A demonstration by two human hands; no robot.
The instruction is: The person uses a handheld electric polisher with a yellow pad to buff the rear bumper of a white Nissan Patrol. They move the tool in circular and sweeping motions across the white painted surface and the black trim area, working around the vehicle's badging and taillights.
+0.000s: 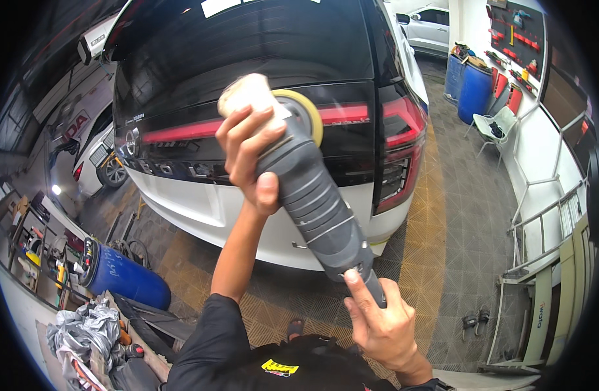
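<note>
My left hand [250,153] is closed round the front of a dark grey car polisher [319,208], just below a pale cloth-like wrap [247,92] on its head. The polisher's round yellow pad [316,124] faces the back of a white and black car [182,199], level with its red light strip [342,115]. Whether the pad touches the car I cannot tell. Lower down, my right hand [385,326] grips the narrow rear end of the polisher, index finger stretched along it near the switch. The tool slants from upper left to lower right. To its right is the tail light [402,153].
At left, a blue barrel [127,274] lies near shelves and a heap of grey sheeting [84,339]. Far right hold blue barrels [475,91], a pale chair [495,127] and a wall tool board [518,36]. Metal frames [540,208] and sandals [474,320] are nearer.
</note>
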